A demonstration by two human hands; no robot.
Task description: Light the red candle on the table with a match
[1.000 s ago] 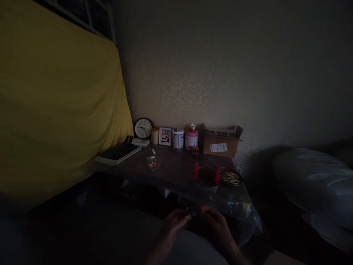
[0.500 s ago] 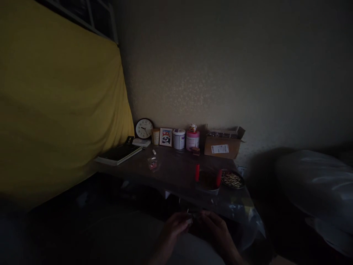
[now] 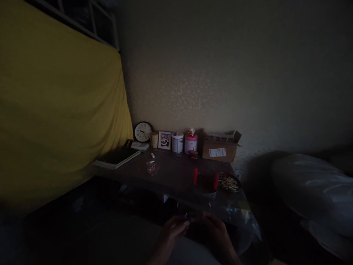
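Note:
In the dark at the bottom of the head view, my left hand (image 3: 172,230) and my right hand (image 3: 217,230) are close together in front of the desk's near edge. Both have their fingers curled in a pinch. Between them is a small pale item (image 3: 189,221) that I cannot make out. Just beyond the hands, on the desk (image 3: 173,176), stand two red uprights on a small stand (image 3: 205,180) and a round dish of pale sticks (image 3: 229,182).
A yellow cloth (image 3: 55,117) hangs at the left. Along the wall stand a clock (image 3: 142,131), a small framed picture (image 3: 164,140), two jars (image 3: 184,142) and an open cardboard box (image 3: 220,148). A book (image 3: 116,157) lies at the desk's left. A pale bundle (image 3: 311,187) is at the right.
The view has tilted up slightly, so the desk and my hands sit lower in the picture. My hands stay together, pinched on the same small item.

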